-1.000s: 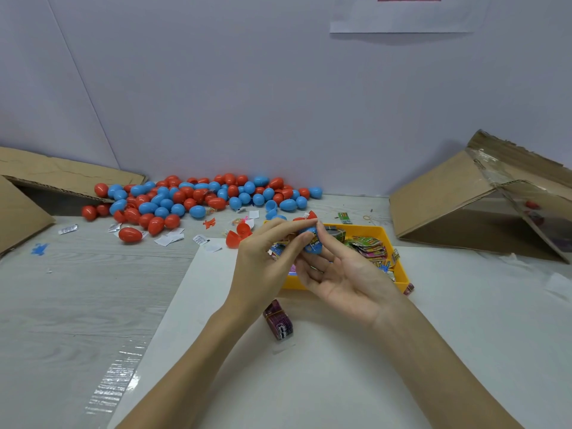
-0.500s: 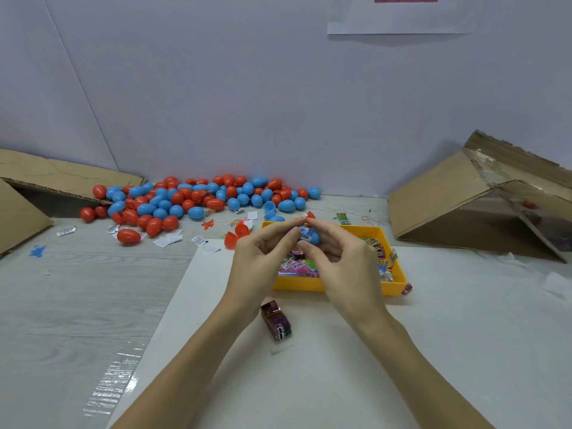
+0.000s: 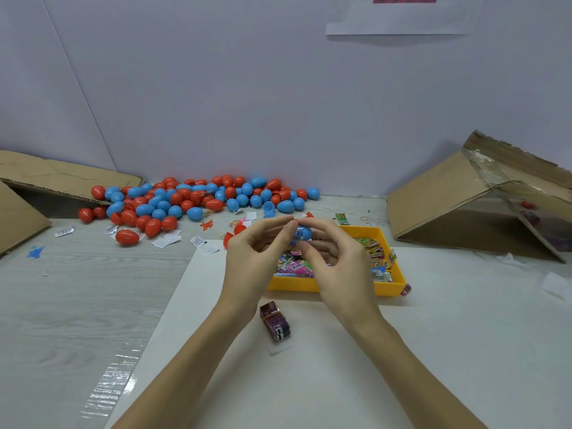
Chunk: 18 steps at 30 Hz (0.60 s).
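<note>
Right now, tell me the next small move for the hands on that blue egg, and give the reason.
Probably smooth the printed label onto the blue egg with the left hand. Both it and the right hand pinch the egg above the yellow tray; the egg looks closed, with the label at its left end.

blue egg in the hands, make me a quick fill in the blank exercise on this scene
1. The left hand and right hand pinch an egg whose colour is ____.
2. Behind the hands, printed packets fill a tray coloured ____.
3. The purple box lies nearer the person, on a sheet coloured ____.
Missing words: blue; yellow; white.
</note>
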{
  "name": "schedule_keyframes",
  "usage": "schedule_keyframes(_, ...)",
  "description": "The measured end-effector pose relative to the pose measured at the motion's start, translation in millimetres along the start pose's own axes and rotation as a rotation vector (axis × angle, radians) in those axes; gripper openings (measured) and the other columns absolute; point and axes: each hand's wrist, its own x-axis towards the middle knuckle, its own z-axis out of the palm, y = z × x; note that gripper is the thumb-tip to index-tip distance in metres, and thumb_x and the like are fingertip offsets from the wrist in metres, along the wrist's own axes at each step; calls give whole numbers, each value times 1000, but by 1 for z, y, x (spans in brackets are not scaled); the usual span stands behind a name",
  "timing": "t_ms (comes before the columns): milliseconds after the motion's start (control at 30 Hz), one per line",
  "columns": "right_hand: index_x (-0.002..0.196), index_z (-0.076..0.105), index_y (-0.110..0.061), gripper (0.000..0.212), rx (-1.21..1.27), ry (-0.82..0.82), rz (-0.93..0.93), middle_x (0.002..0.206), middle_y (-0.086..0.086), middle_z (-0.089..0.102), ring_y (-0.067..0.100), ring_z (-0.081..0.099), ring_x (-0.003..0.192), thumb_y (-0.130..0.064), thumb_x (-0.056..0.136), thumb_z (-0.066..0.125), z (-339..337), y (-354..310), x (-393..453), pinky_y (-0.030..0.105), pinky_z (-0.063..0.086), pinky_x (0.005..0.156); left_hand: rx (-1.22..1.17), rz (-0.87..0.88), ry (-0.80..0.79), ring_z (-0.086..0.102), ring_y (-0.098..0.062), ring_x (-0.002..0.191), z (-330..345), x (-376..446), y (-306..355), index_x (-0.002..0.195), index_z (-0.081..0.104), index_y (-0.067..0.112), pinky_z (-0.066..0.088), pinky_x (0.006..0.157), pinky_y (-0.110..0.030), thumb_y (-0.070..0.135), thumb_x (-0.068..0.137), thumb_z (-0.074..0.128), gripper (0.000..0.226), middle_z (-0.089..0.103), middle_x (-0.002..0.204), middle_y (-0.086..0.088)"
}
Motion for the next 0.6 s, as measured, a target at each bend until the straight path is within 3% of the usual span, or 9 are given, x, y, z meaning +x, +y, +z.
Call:
schedule_keyframes(67,125,70,-25,35,41,-17,8,116,-8,72,-1,70,102,-10,94,73,0,0,0,14,56,83,-35,-34,-1,74,-8,98,-3,1,0,104,80,24,55,80,-15,21,90,76,14,79,99,5)
schedule_keyframes(200,130,68,-17,32,280,-2,182,112,1,76,11,75,100,-14,98,68,1,2,4,25,61,86,-105,-52,21,73,-9,103,-5,3,3,112,79,16,55,81,-14,15,84,80,28,79,104,3)
schedule_keyframes(333,122,73,-13,26,425,-16,263,107,-2,79,15,76,99,-14,97,67,-1,5,5,27,61,88,-172,-68,-5,72,-6,104,-4,3,3,111,79,15,54,82,-12,17,81,79,30,79,105,1)
schedule_keyframes(600,122,74,-17,26,451,3,271,111,-3,78,14,76,100,-17,97,66,1,4,5,25,60,85,-308,-175,-24,70,-4,109,-5,5,2,109,80,15,53,82,-12,22,80,77,30,78,112,-2)
